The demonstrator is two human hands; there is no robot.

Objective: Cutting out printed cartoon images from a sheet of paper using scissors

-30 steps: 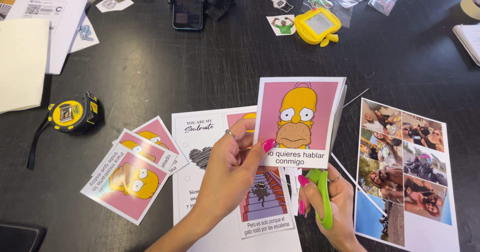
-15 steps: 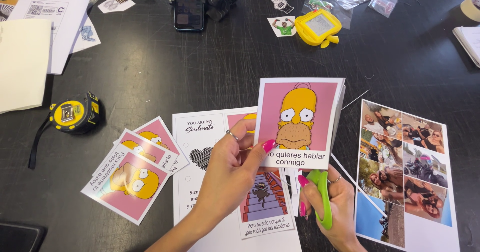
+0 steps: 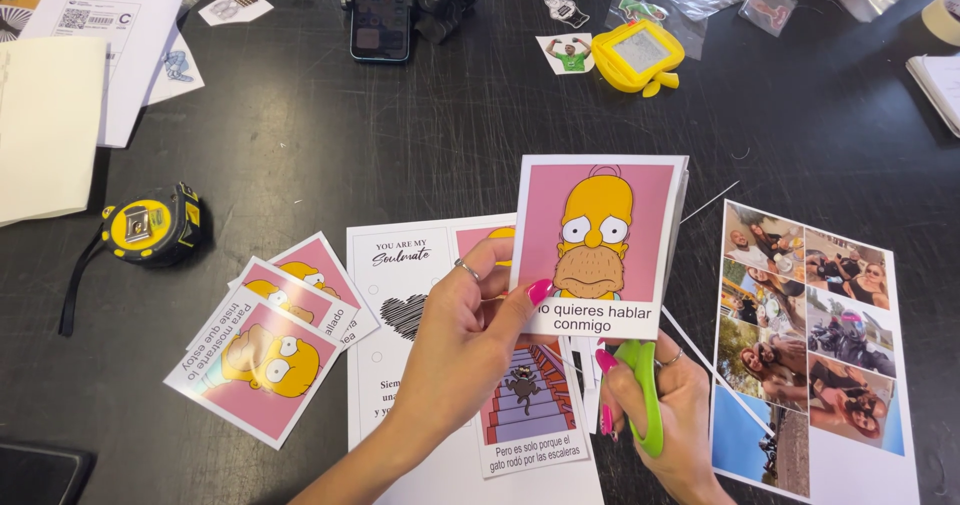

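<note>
My left hand (image 3: 462, 340) pinches the lower left corner of a pink card (image 3: 598, 245) with a yellow cartoon face, and holds it upright above the table. Just below the card, my right hand (image 3: 660, 410) grips green-handled scissors (image 3: 642, 385); their blades are hidden behind the card. Under both hands lies a white printed sheet (image 3: 400, 295) with a heart and a staircase picture. Thin paper strips (image 3: 710, 370) lie beside the scissors.
Three cut pink cards (image 3: 262, 350) lie at the left, a yellow tape measure (image 3: 145, 227) beyond them. A photo collage sheet (image 3: 815, 340) sits at the right. A phone (image 3: 380, 10), a yellow toy (image 3: 637, 55), stickers, plastic bags and white papers (image 3: 60, 85) line the far edge.
</note>
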